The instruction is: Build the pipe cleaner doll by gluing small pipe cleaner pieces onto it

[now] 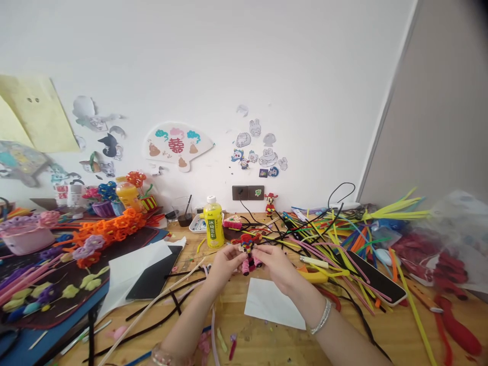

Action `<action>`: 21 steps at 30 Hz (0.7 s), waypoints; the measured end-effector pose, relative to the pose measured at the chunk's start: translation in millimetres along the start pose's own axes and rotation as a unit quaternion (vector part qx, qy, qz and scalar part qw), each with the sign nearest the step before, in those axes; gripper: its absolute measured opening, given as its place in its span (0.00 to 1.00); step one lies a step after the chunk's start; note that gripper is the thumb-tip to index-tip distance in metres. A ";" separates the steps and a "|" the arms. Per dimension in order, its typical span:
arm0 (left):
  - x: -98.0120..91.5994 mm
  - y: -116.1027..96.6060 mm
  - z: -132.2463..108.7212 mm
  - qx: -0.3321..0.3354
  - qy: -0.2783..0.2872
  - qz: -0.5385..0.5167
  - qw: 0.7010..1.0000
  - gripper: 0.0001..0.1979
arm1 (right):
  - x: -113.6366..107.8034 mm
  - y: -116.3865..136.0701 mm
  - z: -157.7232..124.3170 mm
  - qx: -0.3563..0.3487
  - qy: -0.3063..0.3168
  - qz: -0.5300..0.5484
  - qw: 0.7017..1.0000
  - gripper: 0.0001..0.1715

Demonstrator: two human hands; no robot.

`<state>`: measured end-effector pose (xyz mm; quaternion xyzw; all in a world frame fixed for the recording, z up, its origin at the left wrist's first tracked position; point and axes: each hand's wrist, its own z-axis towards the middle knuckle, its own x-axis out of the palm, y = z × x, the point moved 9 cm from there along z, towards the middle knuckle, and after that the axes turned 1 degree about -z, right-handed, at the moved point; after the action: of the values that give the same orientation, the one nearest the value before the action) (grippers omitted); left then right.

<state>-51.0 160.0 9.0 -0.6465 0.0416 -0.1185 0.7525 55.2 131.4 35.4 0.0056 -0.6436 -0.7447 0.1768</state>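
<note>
Between my hands is a small pipe-cleaner figure [247, 245] with a red hat, a dark and yellow middle and pink legs, held up over the table. My left hand [227, 262] pinches it from the left side. On the other side, the fingers of my right hand [275, 263] close on its right edge. Below my right hand lies a sheet of white paper [274, 304]. A similar finished-looking figure in red and yellow [270, 204] stands against the wall. The yellow drink bottle [214, 223] is just beyond my left hand.
Bundles of coloured pipe cleaners [343, 229] cover the right side, with a black phone [377, 279] and yellow-handled tool [313, 274] among them. To the left are orange pipe-cleaner flowers [110, 229], a black tablet [152, 279] and papers. A cup of dark liquid [185, 218] stands behind.
</note>
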 end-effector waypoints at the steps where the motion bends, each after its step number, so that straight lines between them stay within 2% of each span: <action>1: 0.2 -2.3 0.0 0.006 -0.002 0.006 1.000 0.18 | 0.1 0.7 -0.9 0.005 -0.002 0.019 1.000 0.15; 4: 2.2 -7.0 -0.2 0.012 0.002 0.018 1.000 0.17 | 4.5 2.8 -3.1 0.018 0.019 0.059 0.998 0.15; 7: 7.6 -8.3 -2.1 0.000 0.030 0.018 0.999 0.17 | 7.1 -0.9 -5.1 0.047 0.042 0.075 0.995 0.17; 11: 13.7 -7.4 -5.8 -0.017 0.063 -0.001 0.998 0.17 | -7.7 -12.9 -8.4 0.096 -0.004 0.067 0.993 0.20; 16: 17.8 -5.5 -8.2 -0.031 0.070 -0.021 0.997 0.18 | -28.4 -5.2 -8.1 0.021 -0.060 -0.040 0.997 0.15; 21: 23.6 -7.2 -10.2 -0.042 0.070 -0.026 0.996 0.21 | -36.8 0.0 -5.2 -0.036 -0.108 -0.156 0.981 0.09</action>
<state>-31.2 143.7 16.6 -0.6682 0.0822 -0.1817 0.7167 91.0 136.4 26.4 0.0190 -0.6230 -0.7819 -0.0122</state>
